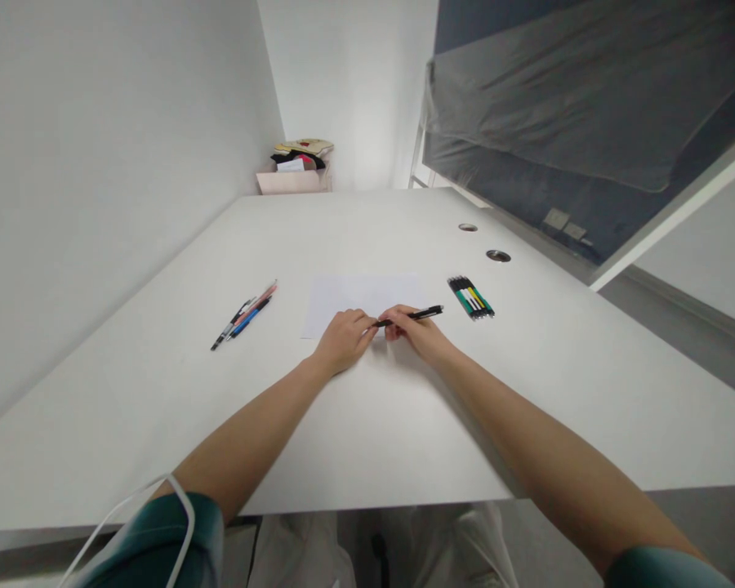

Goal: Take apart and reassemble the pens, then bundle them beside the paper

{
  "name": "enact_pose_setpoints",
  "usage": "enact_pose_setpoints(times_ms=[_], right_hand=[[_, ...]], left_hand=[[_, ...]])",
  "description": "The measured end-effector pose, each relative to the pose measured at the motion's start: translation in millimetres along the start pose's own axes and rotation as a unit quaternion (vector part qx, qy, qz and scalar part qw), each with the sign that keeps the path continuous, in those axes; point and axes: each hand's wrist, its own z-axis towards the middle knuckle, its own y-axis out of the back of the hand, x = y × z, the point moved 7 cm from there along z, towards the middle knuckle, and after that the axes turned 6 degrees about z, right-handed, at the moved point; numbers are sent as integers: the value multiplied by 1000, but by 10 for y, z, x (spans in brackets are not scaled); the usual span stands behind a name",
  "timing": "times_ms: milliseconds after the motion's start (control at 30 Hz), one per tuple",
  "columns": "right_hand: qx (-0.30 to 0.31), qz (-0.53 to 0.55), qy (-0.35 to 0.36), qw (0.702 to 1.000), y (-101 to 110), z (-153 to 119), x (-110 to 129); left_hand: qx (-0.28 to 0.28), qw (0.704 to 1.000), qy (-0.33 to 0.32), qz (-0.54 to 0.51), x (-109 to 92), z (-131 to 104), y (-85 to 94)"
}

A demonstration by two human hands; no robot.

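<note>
Right hand (415, 333): fingers and thumb curled in, pinching a slim black pen with a silver-coloured end (429, 312). Pen lies nearly level, slanting slightly, tip pointing left toward the other hand, back end sticking out to the right past the knuckles. Left hand (345, 339): palm down, fingers together and bent, over the near edge of a plain white rectangular sheet of paper (355, 294). Its fingertips are at the pen's tip; can't tell if they grip it or only sit beside it. Pen is over the paper's near right part, between the hands.

Paper lies flat on a smooth white table (367, 433). Left of paper, well apart: loose bunch of slim black, blue and pinkish pens (245, 317), lying slantwise. Right of paper: neat side-by-side row of black pens with green, white and yellow parts (470, 297). Farther right, two round metal-rimmed holes (498, 256) in the table. Far left end: pale pink box (291, 182) with cloth-like items piled in. Near left: white cable (187, 506) across a dark green sleeve (205, 531).
</note>
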Motion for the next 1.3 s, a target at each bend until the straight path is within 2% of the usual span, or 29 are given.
enact_pose_setpoints(times_ms=[200, 433, 767, 1000, 1133, 1300], right_hand=[[7, 185, -91, 978, 5, -52, 23], [20, 237, -134, 962, -11, -77, -4], [-52, 181, -95, 977, 158, -1, -11], [-77, 105, -55, 990, 406, -30, 179], [-30, 22, -57, 998, 409, -53, 179], [78, -63, -108, 989, 214, -115, 87]], left_hand=[[-13, 1000, 25, -13, 45, 5, 5], [2, 999, 32, 4, 46, 10, -8], [0, 1000, 26, 0, 60, -2, -13], [-82, 992, 95, 12, 270, -24, 77], [-118, 984, 134, 28, 340, -45, 145], [-123, 977, 172, 37, 364, -60, 206]])
